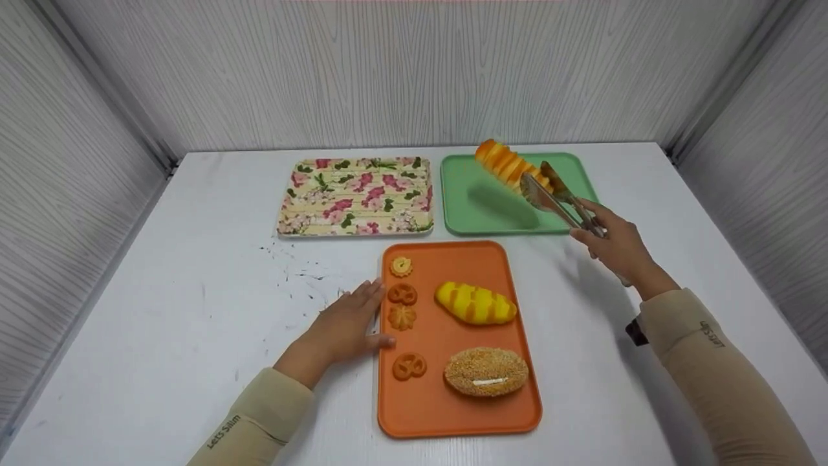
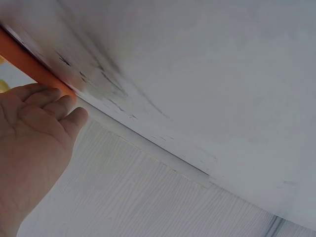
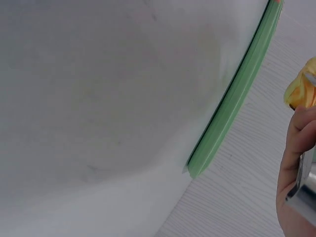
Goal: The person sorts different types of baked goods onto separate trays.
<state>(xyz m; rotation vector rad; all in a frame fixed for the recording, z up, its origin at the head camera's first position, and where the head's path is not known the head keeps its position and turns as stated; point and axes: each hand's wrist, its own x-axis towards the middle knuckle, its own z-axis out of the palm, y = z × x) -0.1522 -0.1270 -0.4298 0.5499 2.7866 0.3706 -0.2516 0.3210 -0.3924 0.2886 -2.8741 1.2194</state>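
Note:
My right hand (image 1: 614, 246) grips a pair of metal tongs (image 1: 561, 206), whose ends pinch a ridged orange-and-yellow bread roll (image 1: 508, 165). The roll hangs above the green tray (image 1: 462, 213), casting a shadow on it. In the right wrist view, part of the right hand (image 3: 298, 163) and the roll (image 3: 300, 89) show at the right edge. My left hand (image 1: 343, 327) rests with its fingers against the left rim of the orange tray (image 1: 453, 414), the thumb over the rim. On that tray lie a yellow striped bread (image 1: 475, 303) and a seed-covered bread (image 1: 486, 372).
Down the left side of the orange tray lie small biscuits, among them a round one (image 1: 401, 266) and a pretzel-shaped one (image 1: 409, 366). A floral tray (image 1: 356, 200) stands left of the green one. Wood-patterned panels (image 1: 414, 71) border the white table (image 1: 194, 310).

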